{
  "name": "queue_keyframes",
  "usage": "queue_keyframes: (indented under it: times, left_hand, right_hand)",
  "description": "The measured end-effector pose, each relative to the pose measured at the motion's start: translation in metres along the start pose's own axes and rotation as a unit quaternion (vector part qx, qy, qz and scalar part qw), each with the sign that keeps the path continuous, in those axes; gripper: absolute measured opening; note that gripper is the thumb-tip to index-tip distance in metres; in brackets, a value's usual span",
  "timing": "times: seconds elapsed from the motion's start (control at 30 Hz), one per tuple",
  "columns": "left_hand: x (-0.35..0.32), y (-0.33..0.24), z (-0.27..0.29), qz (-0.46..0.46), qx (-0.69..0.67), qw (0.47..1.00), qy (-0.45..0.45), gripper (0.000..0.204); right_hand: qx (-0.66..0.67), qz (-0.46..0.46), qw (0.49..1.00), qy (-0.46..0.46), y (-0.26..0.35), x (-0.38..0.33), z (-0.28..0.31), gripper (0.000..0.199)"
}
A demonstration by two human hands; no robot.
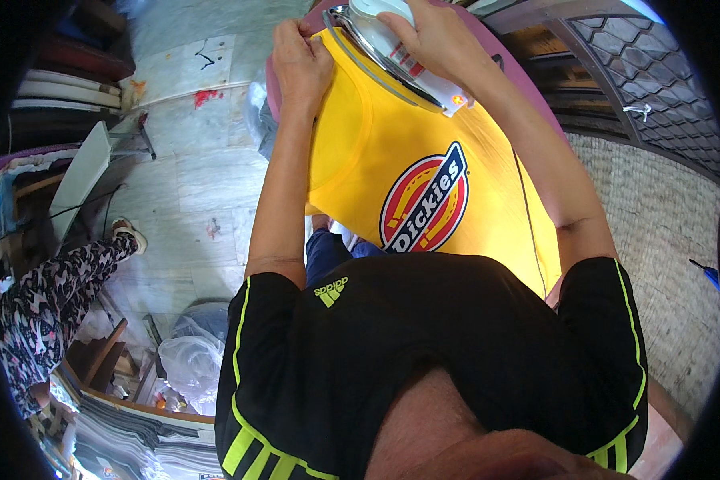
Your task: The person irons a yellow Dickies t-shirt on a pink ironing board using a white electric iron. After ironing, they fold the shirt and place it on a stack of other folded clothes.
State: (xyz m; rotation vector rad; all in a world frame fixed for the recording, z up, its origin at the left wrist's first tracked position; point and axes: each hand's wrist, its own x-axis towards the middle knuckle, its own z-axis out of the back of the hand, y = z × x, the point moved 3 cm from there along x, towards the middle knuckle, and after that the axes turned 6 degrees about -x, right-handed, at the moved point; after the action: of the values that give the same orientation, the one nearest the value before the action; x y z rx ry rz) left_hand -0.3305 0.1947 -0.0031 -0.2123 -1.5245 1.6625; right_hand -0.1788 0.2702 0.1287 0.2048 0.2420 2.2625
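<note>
A yellow T-shirt (352, 152) with a large printed emblem lies spread over a pink ironing board (500, 36). Its neckline faces left. At the far edge, my left hand (302, 68) pinches the shirt's fabric between thumb and fingers. My right hand (440, 40) is wrapped round the handle of a white and silver iron (400, 58), which rests on the shirt's far part, close to my left hand. A small orange light glows at the iron's heel. A thin dark cord (528, 200) runs down across the shirt toward me.
Left of the board is a pale tiled floor (192, 184) with red stains. Another person's patterned trouser leg (56, 296) and sandal are at the far left. Plastic bags (192, 360) sit lower left. A dark metal lattice gate (640, 72) stands at the right, beside rough paving (656, 208).
</note>
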Motion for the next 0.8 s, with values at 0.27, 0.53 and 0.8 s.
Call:
queue_keyframes:
  times: [0.27,0.53,0.8]
  left_hand:
    - [-0.004,0.005,-0.007,-0.010,-0.007,1.000,0.005,0.019]
    - [-0.006,0.002,-0.009,-0.011,-0.006,1.000,0.019,0.024]
    - [0.022,0.017,-0.012,-0.087,0.232,0.959,0.134,0.033]
  right_hand:
    - [-0.007,0.042,0.998,-0.047,-0.004,0.031,-0.019,0.045]
    - [-0.039,0.041,0.998,0.004,-0.025,-0.022,-0.002,0.046]
    - [-0.005,-0.052,0.996,0.066,-0.130,-0.118,0.065,0.046]
